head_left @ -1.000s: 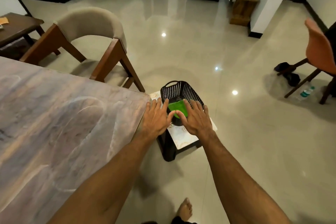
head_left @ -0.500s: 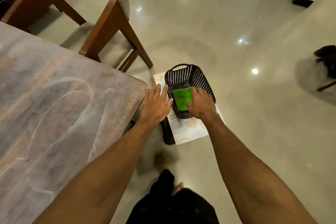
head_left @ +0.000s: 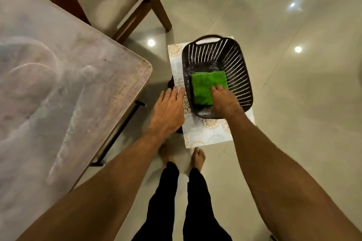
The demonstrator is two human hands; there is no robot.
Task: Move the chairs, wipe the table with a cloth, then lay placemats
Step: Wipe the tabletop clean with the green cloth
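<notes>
A folded green cloth (head_left: 204,84) lies on the bottom of a black slotted basket (head_left: 242,76). My right hand (head_left: 225,101) reaches into the basket, its bent fingers pressed on the cloth's near right corner. My left hand (head_left: 168,109) hovers flat with fingers apart just left of the basket, holding nothing. The basket stands on a low stool with a pale patterned top (head_left: 207,133). The wooden table (head_left: 58,84) fills the left side and shows curved damp streaks. A wooden chair (head_left: 154,0) stands beyond the table's corner; only its legs show.
My bare feet (head_left: 197,156) stand on the glossy tiled floor (head_left: 303,123) right before the stool. A black metal table leg (head_left: 119,133) runs down under the table's corner, close to my left foot.
My view has tilted down and closer. The cloth went from both hands down into the basket. My left hand has come off it and moved outside the basket's left wall.
</notes>
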